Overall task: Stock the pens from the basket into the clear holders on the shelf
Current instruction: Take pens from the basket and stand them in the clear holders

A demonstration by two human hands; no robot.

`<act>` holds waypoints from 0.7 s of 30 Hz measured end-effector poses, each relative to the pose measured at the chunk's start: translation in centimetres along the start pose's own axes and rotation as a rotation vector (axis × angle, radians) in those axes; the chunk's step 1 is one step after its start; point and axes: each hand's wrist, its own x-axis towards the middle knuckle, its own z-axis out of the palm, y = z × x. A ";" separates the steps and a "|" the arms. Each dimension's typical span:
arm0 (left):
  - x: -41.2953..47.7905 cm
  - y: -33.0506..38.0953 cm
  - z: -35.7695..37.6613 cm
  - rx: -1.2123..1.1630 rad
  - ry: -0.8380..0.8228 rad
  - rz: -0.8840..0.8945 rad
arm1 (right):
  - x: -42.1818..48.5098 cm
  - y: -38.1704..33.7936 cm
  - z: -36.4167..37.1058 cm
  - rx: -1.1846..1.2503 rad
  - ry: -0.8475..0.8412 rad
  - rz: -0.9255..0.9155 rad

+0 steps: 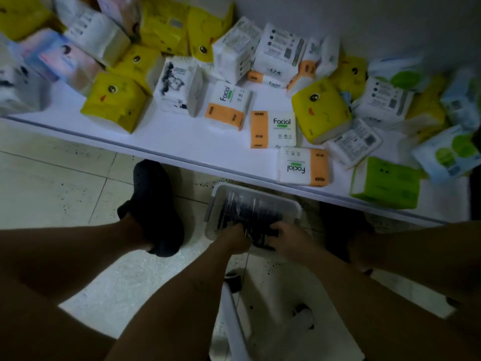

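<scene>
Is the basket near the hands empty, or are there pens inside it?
Not empty: many dark pens lie in the basket, though blurred.

Basket (pixel 291 201): translucent plastic, smooth, slightly frosted. Tissue packs (pixel 286 128) along the shelf (pixel 182 136) front edge: glossy plastic film wrap. Shelf smooth matt white; floor tiles (pixel 52 173) speckled, semi-gloss.

You're over pale speckled floor tiles (pixel 65 183), dim light. Far: white ledge (pixel 182 142) w/ tissue packs (pixel 114 100), grey wall (pixel 364 16) behind.
</scene>
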 end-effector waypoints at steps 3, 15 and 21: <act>1.6 0.2 1.0 -0.019 -0.074 0.009 | -0.2 -0.2 0.2 -0.003 -0.004 -0.017; -0.4 0.8 -0.4 -0.081 0.077 -0.006 | 1.3 0.2 1.4 0.047 -0.031 0.021; -3.8 0.1 -1.7 -0.409 0.250 -0.079 | 3.8 0.6 2.4 0.045 -0.065 0.045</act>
